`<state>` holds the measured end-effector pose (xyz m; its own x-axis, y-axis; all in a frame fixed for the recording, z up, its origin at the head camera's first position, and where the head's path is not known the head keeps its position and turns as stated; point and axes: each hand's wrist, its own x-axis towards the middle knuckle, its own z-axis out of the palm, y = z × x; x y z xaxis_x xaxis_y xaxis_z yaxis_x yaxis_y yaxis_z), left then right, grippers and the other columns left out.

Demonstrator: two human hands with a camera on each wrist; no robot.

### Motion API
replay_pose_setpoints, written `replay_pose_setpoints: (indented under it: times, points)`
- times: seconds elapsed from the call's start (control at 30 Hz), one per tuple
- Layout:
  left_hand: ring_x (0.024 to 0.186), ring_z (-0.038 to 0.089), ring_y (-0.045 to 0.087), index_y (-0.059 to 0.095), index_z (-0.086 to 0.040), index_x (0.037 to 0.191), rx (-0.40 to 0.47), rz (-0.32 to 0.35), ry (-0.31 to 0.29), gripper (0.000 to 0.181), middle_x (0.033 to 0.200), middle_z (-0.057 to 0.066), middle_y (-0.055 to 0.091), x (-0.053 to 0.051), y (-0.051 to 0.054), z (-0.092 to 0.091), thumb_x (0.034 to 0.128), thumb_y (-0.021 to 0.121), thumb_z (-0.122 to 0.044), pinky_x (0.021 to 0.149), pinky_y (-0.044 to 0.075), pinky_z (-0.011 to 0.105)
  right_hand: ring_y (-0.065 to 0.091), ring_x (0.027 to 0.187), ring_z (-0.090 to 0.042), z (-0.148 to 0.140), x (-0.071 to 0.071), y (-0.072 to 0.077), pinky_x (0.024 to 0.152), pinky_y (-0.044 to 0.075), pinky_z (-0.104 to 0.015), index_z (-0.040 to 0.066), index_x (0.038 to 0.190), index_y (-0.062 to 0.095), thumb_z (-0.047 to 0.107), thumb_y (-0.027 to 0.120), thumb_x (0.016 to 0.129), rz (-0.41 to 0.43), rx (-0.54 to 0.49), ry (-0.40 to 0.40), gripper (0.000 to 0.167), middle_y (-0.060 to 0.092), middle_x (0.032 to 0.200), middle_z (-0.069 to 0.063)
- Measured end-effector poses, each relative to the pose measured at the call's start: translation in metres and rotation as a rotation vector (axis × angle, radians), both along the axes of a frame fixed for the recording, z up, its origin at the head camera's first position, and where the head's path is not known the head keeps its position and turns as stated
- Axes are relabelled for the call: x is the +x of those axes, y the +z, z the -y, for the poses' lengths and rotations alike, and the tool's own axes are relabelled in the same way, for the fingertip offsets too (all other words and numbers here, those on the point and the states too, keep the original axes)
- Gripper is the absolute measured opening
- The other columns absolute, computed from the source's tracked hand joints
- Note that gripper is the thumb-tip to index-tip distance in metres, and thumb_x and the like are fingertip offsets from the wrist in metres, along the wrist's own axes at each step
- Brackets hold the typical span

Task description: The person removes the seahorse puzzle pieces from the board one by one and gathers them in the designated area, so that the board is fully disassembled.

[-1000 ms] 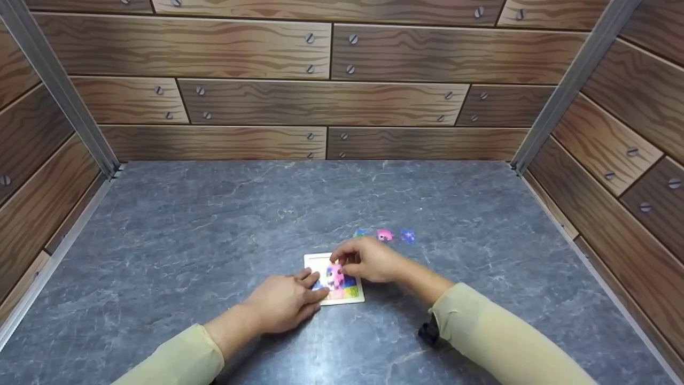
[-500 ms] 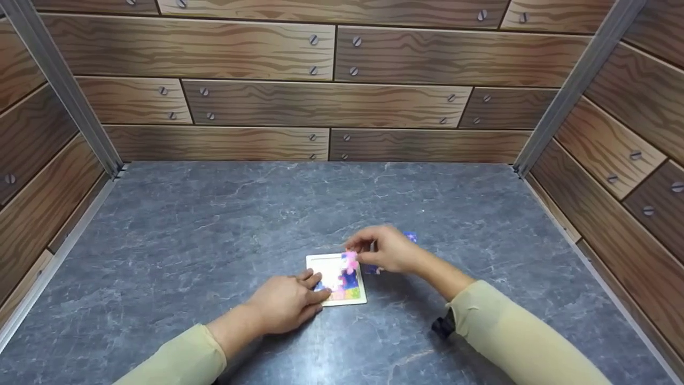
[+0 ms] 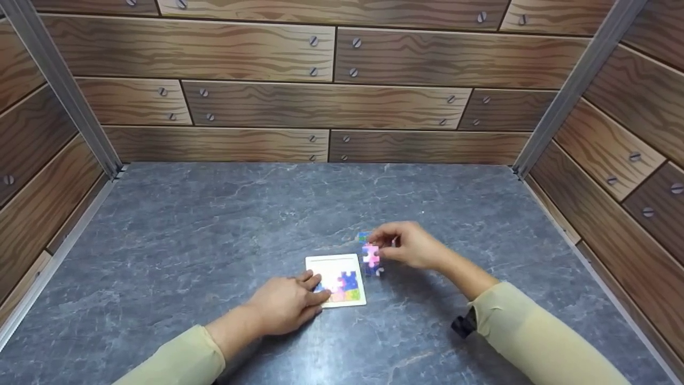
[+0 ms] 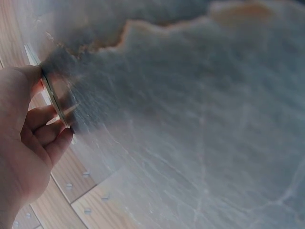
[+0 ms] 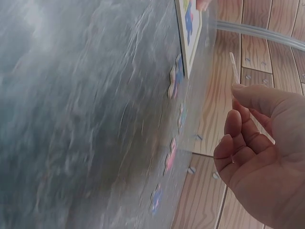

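Observation:
A small square puzzle tray [image 3: 335,257] with a pale rim lies on the grey table, with several colourful pieces fitted in its lower part. My left hand [image 3: 283,303] holds its left side, fingers over the surface; the left wrist view shows thumb and fingertips at the tray edge [image 4: 55,99]. Just right of the tray, my right hand [image 3: 411,246] pinches a pink puzzle piece [image 3: 371,255], raised above the table. That piece appears edge-on [image 5: 234,67] in the right wrist view. Part of the tray's picture is hidden under my left fingers.
Loose pieces lie right of the tray: a blue one [image 3: 377,271] and a blue-green one [image 3: 363,236]. The right wrist view shows a pink piece [image 5: 170,155] and a blue piece [image 5: 156,200] farther along. Wood-patterned walls [image 3: 256,101] enclose the table.
My right hand has lifted the pink piece from over the tray and carried it right, past the tray's edge. The left hand has stayed on the tray.

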<state>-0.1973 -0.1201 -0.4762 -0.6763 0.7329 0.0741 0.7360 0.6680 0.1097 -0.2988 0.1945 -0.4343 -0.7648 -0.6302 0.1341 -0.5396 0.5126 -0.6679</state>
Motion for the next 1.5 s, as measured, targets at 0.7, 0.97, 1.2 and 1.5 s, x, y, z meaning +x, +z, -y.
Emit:
replay_pose_setpoints:
  times: [0.7, 0.97, 1.2, 1.5]
  points:
    - [0.135, 0.036, 0.061, 0.070, -0.023, 0.143, 0.005, 0.012, -0.003, 0.036, 0.146, 0.020, 0.063, 0.001, -0.002, 0.002, 0.1085, 0.061, -0.031, 0.097, 0.058, 0.053, 0.065, 0.086, -0.015, -0.041, -0.004, -0.010, 0.075, 0.055, -0.026, 0.003, 0.112, 0.078, -0.001, 0.077, 0.090, 0.032, 0.042, -0.036, 0.022, 0.074, 0.096, -0.006]
    - [0.135, 0.036, 0.061, 0.070, -0.023, 0.143, -0.006, 0.010, -0.005, 0.037, 0.146, 0.020, 0.063, 0.001, -0.002, 0.002, 0.1086, 0.061, -0.032, 0.097, 0.058, 0.052, 0.065, 0.087, -0.015, -0.050, -0.004, -0.018, 0.078, 0.055, -0.027, 0.004, 0.113, 0.078, -0.001, 0.078, 0.090, 0.053, 0.061, -0.043, 0.023, 0.075, 0.096, -0.003]
    - [0.136, 0.037, 0.060, 0.070, -0.023, 0.143, -0.010, 0.006, -0.003, 0.037, 0.146, 0.020, 0.062, -0.002, 0.000, 0.001, 0.1089, 0.060, -0.032, 0.098, 0.058, 0.053, 0.065, 0.087, -0.015, -0.055, -0.005, -0.022, 0.079, 0.056, -0.029, 0.005, 0.113, 0.079, 0.000, 0.079, 0.090, 0.061, 0.058, -0.047, 0.024, 0.075, 0.096, -0.003]
    - [0.135, 0.036, 0.061, 0.071, -0.022, 0.142, 0.009, -0.004, -0.013, 0.036, 0.144, 0.021, 0.064, -0.001, 0.000, 0.001, 0.1080, 0.061, -0.030, 0.098, 0.058, 0.051, 0.063, 0.085, -0.012, -0.054, -0.005, -0.029, 0.077, 0.054, -0.025, 0.000, 0.110, 0.077, -0.005, 0.076, 0.089, 0.090, 0.022, -0.016, 0.021, 0.075, 0.096, -0.008]
